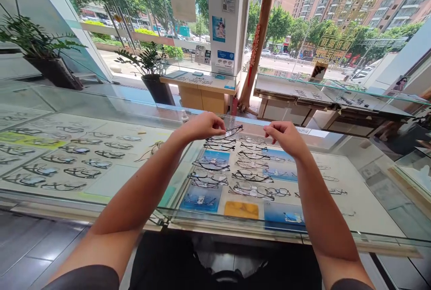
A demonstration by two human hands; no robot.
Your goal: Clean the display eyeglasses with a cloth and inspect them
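Observation:
My left hand (210,126) is closed, its fingertips pinching a pair of eyeglasses (236,129) with a dark frame above the glass counter. To the right, my right hand (284,137) hovers apart from the glasses with thumb and fingers pressed together. Whatever it may hold is too small to make out. Below both hands, rows of eyeglasses (253,176) lie inside the display case, some over blue cards (200,199). An orange-yellow card (241,210) lies near the case's front edge.
The glass counter (235,222) spans the view, with more eyeglasses (82,172) at the left. A small bottle (184,116) stands at its far side. Beyond are potted plants (153,72), a wooden post (259,43) and other display cases (292,90) by the windows.

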